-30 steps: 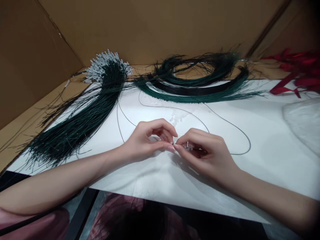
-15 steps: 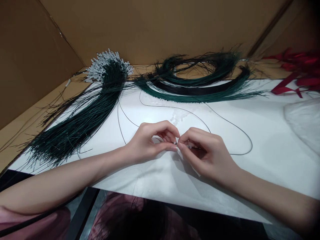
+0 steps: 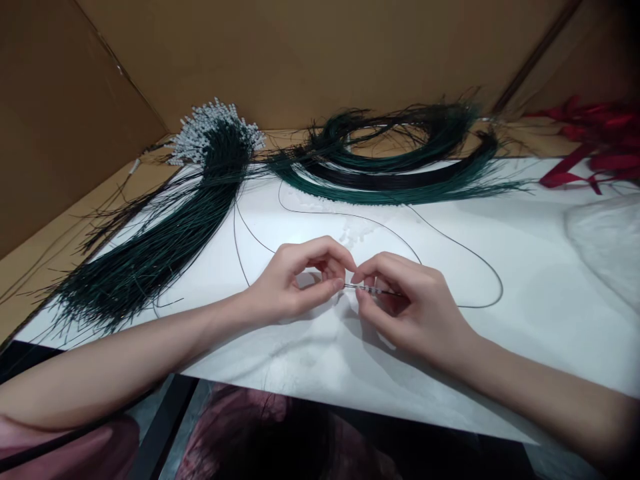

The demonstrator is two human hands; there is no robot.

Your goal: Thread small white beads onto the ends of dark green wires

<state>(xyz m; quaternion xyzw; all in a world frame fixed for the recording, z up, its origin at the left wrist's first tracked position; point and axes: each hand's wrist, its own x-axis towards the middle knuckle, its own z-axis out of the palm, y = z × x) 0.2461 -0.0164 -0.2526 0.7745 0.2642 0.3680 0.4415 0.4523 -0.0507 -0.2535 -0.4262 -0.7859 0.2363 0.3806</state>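
My left hand and my right hand meet fingertip to fingertip over the white sheet. Both are closed in a pinch on a thin dark wire whose loop runs out to the right. A short bare stretch of that wire with small clear beads on it shows between my fingertips. A small heap of clear beads lies just beyond my hands.
A bundle of dark green wires tipped with white beads fans out at the back left. A coil of dark green wires lies at the back centre. Red ribbon pieces sit far right, a clear plastic bag beneath them. Cardboard walls surround the sheet.
My two hands have drawn slightly apart, so a short beaded stretch of wire now shows between the fingertips. My arms have stayed in place.
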